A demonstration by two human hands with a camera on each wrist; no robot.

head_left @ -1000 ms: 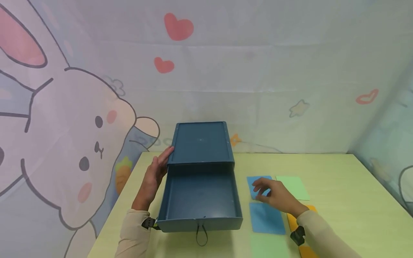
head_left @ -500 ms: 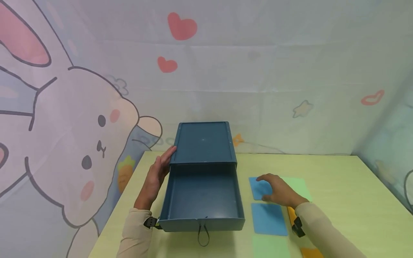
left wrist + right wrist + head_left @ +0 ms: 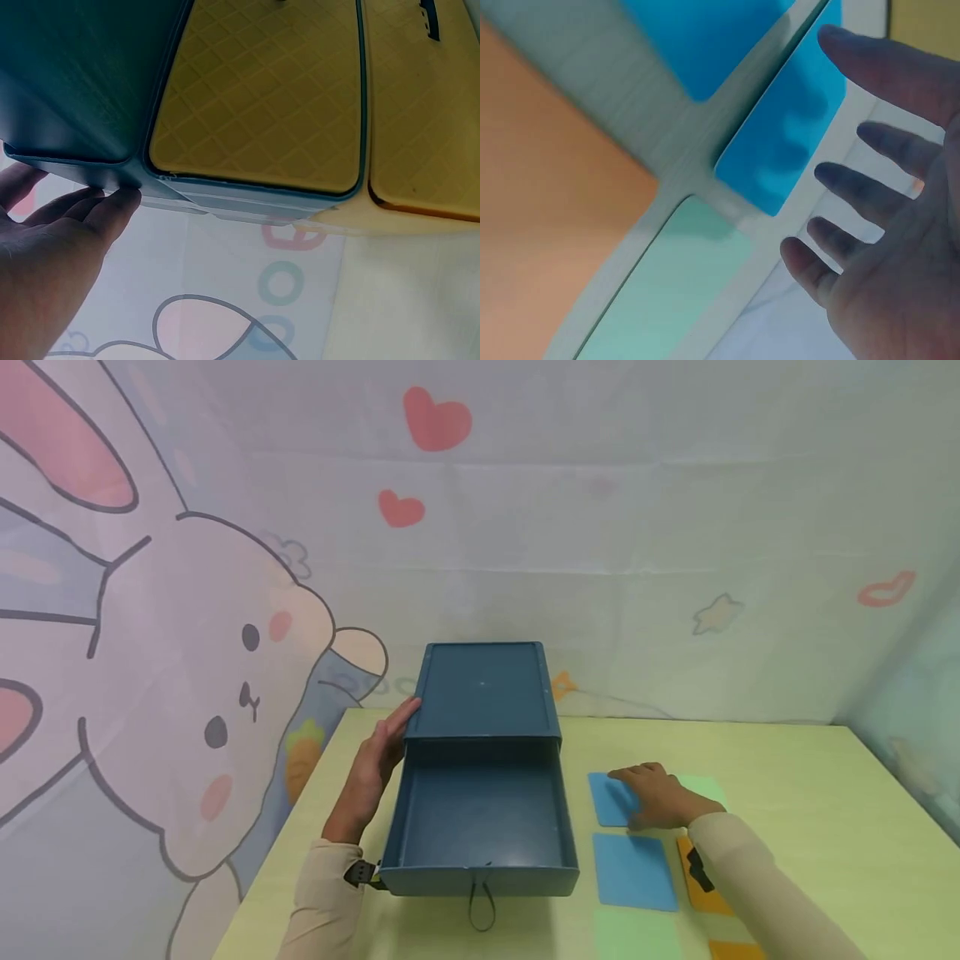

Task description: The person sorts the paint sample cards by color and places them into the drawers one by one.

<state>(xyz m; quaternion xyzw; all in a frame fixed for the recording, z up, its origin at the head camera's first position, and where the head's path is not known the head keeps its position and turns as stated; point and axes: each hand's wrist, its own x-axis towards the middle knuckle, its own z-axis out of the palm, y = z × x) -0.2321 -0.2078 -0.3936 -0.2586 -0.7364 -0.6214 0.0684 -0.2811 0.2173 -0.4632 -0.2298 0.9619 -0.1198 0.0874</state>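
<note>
A dark blue box [image 3: 480,689] stands on the table with its drawer [image 3: 483,814] pulled out toward me; nothing lies inside the drawer. My left hand [image 3: 371,772] rests along the box's left side, fingers extended; the left wrist view shows its fingertips [image 3: 120,206] at the lower edge. On the right, my right hand [image 3: 663,795] hovers with spread fingers over the far blue card [image 3: 611,799]. In the right wrist view its shadow falls on that card, and nothing is held between thumb and fingers.
A nearer blue card [image 3: 635,871], pale green cards [image 3: 637,935] and orange cards [image 3: 705,893] lie right of the drawer. A black loop [image 3: 482,906] hangs from the drawer front. Yellow diamond-patterned panel [image 3: 262,90] shows on the box in the left wrist view.
My right hand has turned palm-down and shifted a little right, its fingers extending over the far blue card. The head view has shifted slightly. My left hand stays at the box's side.
</note>
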